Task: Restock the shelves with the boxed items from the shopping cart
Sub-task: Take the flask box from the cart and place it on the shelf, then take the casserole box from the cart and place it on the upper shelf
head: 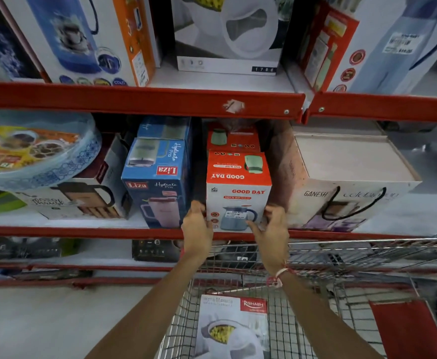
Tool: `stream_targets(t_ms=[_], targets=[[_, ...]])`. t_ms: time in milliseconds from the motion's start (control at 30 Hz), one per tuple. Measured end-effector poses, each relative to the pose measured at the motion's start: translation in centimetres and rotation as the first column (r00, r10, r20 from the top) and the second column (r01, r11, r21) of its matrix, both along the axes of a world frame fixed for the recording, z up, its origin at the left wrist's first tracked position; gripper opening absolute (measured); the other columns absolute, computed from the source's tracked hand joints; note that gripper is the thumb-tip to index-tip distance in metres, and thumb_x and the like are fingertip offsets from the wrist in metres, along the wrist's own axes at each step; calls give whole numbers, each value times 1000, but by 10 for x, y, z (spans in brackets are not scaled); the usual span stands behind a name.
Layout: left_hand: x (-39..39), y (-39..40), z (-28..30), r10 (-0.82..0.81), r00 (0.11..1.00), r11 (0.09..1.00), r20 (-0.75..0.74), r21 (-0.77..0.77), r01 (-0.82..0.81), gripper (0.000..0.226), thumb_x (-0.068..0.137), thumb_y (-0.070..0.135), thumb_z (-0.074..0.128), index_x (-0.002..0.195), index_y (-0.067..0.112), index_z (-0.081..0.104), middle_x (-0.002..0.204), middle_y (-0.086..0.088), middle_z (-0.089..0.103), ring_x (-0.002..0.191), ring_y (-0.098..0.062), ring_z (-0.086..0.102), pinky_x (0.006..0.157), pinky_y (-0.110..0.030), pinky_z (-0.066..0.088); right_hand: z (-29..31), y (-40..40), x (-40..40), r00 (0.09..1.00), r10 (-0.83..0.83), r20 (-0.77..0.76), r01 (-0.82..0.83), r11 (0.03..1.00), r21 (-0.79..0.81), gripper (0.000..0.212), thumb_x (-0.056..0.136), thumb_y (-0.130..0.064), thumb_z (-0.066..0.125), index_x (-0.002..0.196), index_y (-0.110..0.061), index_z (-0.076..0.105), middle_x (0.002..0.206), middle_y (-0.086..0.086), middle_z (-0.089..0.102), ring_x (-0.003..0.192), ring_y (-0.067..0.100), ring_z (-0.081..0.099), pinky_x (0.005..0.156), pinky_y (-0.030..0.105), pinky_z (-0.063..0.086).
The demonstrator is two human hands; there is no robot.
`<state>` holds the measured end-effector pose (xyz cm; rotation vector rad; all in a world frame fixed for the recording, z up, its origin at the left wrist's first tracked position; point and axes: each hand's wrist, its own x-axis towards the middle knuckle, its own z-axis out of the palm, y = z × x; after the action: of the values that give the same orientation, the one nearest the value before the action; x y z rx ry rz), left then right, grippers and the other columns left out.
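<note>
Closest to us, below the Good Day box point(239, 193), our two bare forearms reach up from the wire shopping cart point(315, 294), where a glossy white Rishabh carton point(234, 327) printed with a serving bowl lies waiting.

Our left hand point(196, 228) curls its fingers against the lower left edge of the Good Day box. Our right hand point(270, 229) presses the lower right corner, thumb across the front face. Both are part-closed on the cardboard, steadying it rather than lifting.

That box sits at the front lip of the middle shelf point(82, 231), squarely in its row. A matching orange carton point(233, 137) stands directly behind it, a blue Liza box point(158, 182) just left, and a pale Ganesh carton point(341, 193) with black cord handles just right.

We judge this placement nearly finished, needing only a final nudge. At least the one Rishabh carton remains to shelve; we cannot see the rest of the cart's basket.

The cartons are smooth printed card with crisp square corners. The shelf edges are red painted metal, and the cart is thin bright wire mesh.
</note>
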<state>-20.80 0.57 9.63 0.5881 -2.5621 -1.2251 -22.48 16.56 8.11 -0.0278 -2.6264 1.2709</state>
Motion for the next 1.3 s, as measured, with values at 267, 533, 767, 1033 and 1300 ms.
stream_targets(t_ms=[267, 533, 767, 1033, 1300], targets=[[-13, -8, -12, -4, 998, 1000, 68, -25, 6, 24, 82, 2, 63, 103, 5, 51, 106, -16, 67, 98, -29, 66, 85, -41, 58, -7, -2, -13, 999, 28, 23, -29, 998, 61, 39, 83, -27, 71, 105, -6, 48, 109, 12, 60, 95, 24, 66, 73, 40, 62], [1, -13, -27, -35, 997, 999, 70, 11, 34, 19, 84, 8, 64, 100, 8, 54, 104, -11, 68, 95, -24, 67, 79, -32, 58, -12, 6, -5, 998, 59, 13, -60, 995, 80, 36, 88, -23, 66, 115, -8, 48, 116, 11, 62, 94, 25, 65, 74, 39, 60], [57, -4, -62, -79, 994, 997, 72, -18, 81, 17, 85, 7, 61, 101, 12, 56, 103, -10, 65, 91, -22, 64, 82, -36, 58, -60, 30, 57, 987, 113, 113, -132, 976, 171, 34, 94, -21, 56, 125, -9, 48, 123, 11, 51, 90, 24, 66, 69, 33, 60], [123, 2, -132, -186, 884, 980, 430, 15, 199, 25, 84, 8, 62, 109, 8, 59, 108, -14, 68, 97, -30, 64, 80, -34, 51, -139, 60, 121, 779, 34, 626, -237, 940, 245, 61, 83, -20, 72, 135, -2, 44, 138, 25, 42, 118, 39, 54, 92, 40, 54], [160, 11, -207, -209, 618, 974, 758, 219, 61, 50, 84, 30, 65, 124, 4, 49, 122, -12, 61, 107, -30, 62, 77, -32, 52, -214, 77, 150, 358, -41, 933, 15, 999, 39, 84, 80, -39, 72, 141, 1, 31, 140, 23, 45, 126, 40, 48, 107, 46, 42]])
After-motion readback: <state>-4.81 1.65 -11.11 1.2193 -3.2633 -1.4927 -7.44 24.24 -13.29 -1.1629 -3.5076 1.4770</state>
